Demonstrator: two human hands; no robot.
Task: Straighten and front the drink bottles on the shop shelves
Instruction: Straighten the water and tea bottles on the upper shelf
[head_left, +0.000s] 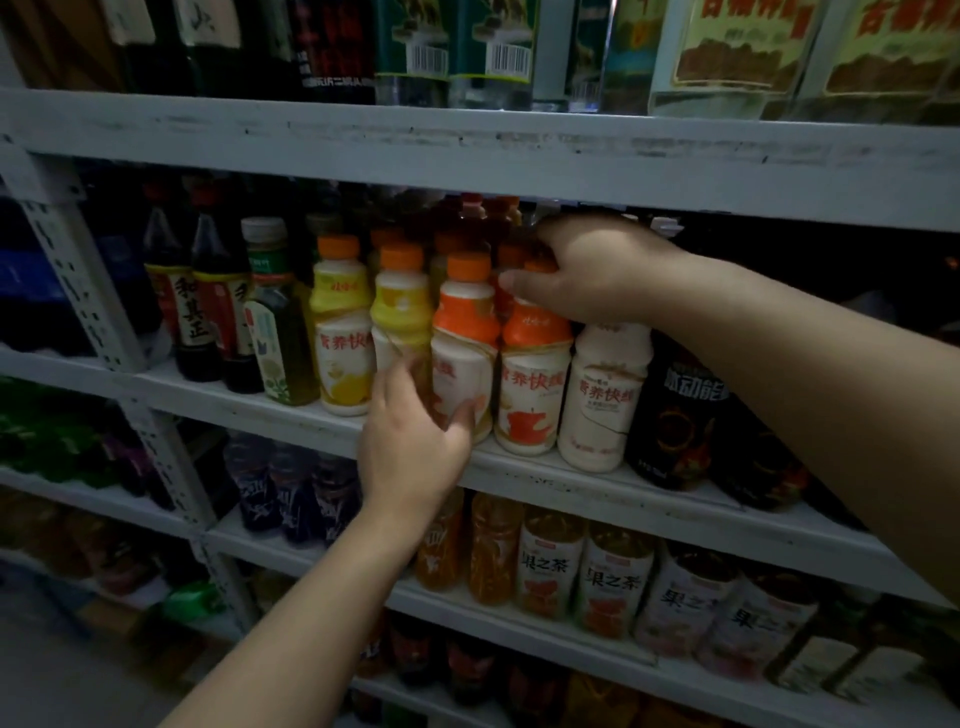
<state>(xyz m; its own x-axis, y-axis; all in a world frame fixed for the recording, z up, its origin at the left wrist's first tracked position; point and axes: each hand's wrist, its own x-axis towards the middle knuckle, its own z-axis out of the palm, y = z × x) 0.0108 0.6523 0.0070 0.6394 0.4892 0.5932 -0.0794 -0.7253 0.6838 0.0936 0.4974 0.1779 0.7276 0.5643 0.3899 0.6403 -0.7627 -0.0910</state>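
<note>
A row of milk-drink bottles with orange caps stands at the front of the middle shelf (597, 486). My left hand (413, 447) grips the lower body of an orange-topped bottle (462, 338) from the front, thumb on its right side. My right hand (592, 270) reaches in from the right and grips the cap and neck of the neighbouring orange-topped bottle (532, 384). A yellow-topped bottle (400, 312) stands just left of my left hand, another yellow bottle (340, 338) beside it. A white bottle (605, 395) stands at the right of the row.
Dark tea bottles (205, 306) and an oil bottle (275, 332) stand left of the row, black energy bottles (680, 415) right. The upper shelf edge (467, 150) hangs low over the caps. Fruit tea bottles (613, 582) fill the shelf below. A perforated upright (78, 291) stands left.
</note>
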